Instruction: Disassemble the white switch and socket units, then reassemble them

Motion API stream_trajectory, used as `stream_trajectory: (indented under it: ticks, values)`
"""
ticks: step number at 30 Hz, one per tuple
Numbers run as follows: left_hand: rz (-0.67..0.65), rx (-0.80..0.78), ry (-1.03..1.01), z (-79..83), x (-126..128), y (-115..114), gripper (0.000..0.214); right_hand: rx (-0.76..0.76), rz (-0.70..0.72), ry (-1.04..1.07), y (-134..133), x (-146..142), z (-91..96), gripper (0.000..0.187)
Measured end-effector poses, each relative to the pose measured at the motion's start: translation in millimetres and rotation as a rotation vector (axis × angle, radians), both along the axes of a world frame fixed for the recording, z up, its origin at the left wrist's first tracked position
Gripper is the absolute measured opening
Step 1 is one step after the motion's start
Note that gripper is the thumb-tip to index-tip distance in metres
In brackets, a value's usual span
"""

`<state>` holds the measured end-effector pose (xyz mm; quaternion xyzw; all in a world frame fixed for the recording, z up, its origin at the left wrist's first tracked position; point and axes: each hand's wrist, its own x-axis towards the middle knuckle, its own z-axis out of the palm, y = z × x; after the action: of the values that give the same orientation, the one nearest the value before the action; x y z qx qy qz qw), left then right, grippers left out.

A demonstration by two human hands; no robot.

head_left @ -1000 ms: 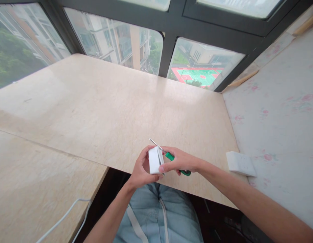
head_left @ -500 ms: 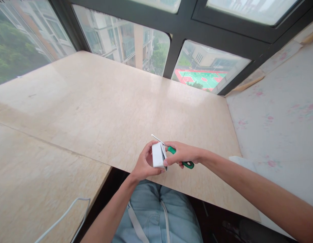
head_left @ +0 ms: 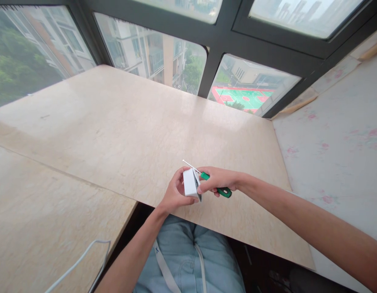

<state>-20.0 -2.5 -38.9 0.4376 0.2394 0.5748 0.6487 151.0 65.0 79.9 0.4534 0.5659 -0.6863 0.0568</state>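
My left hand [head_left: 175,191] is closed around a small white box-shaped housing [head_left: 189,182], held just above the near edge of the tabletop. A thin cover plate [head_left: 197,179] on the housing's right side stands tilted away, with a dark gap between them. My right hand [head_left: 217,180] is wrapped round a screwdriver with a green handle [head_left: 224,191]; its metal shaft [head_left: 190,165] points up and left past the top of the housing. The right thumb presses near the cover plate. What lies inside the housing is hidden.
The beige marbled tabletop [head_left: 139,134] reaches to dark-framed windows [head_left: 219,38] at the back. A flowered wall [head_left: 332,154] bounds the right. A white cable [head_left: 75,262] lies at the lower left, by the edge of a second board [head_left: 38,211].
The view has tilted slightly. Both hands hold the same things in nearly the same pose; the screwdriver handle has shifted a little up and left with my right hand.
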Motion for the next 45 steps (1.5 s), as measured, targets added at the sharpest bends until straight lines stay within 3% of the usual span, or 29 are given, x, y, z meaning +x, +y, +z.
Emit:
stream_trajectory:
  ticks: [6,14,22,29,45]
  values:
    - [0.148,-0.003,0.162,1.9,4.4,-10.3,0.092,0.008,-0.063,-0.004,-2.8,-4.3,3.2,0.03]
    - [0.322,0.143,0.492,12.5,6.3,-21.6,0.084,0.062,0.034,-0.024,-5.1,-5.2,9.6,0.029]
    - [0.193,0.101,0.364,18.9,1.7,-19.6,0.084,0.143,0.118,-0.04,-7.5,-10.1,16.7,0.025]
    - [0.093,0.08,0.375,21.3,-1.5,-18.0,0.09,0.165,0.141,-0.078,-6.9,-9.1,19.2,0.026]
    - [0.106,0.154,0.545,28.5,-3.8,-12.4,0.08,0.224,0.206,-0.212,-5.6,-8.5,21.0,0.026]
